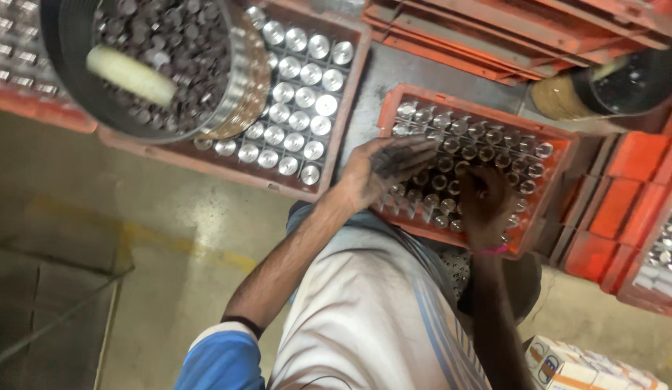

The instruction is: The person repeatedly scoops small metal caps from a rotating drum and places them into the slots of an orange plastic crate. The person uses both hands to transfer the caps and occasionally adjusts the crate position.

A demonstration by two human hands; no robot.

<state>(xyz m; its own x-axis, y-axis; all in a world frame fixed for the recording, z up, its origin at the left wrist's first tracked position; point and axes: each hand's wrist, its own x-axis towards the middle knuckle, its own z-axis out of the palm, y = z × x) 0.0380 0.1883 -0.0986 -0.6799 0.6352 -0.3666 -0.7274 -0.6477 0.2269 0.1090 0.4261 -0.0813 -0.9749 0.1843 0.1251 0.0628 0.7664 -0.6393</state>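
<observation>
On lap: orange crate (394, 108) of metal cylinders (488, 133); left hand (383, 170) spread flat over near-left rows, right hand (486, 202) curled, fingertips among near-right cylinders.

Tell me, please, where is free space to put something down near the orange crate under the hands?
Bare floor lies left of the person, below the crate of shiny cylinders. A narrow grey strip runs between that crate and the orange crate under both hands. On the right, stacked orange crates crowd everything.
</observation>
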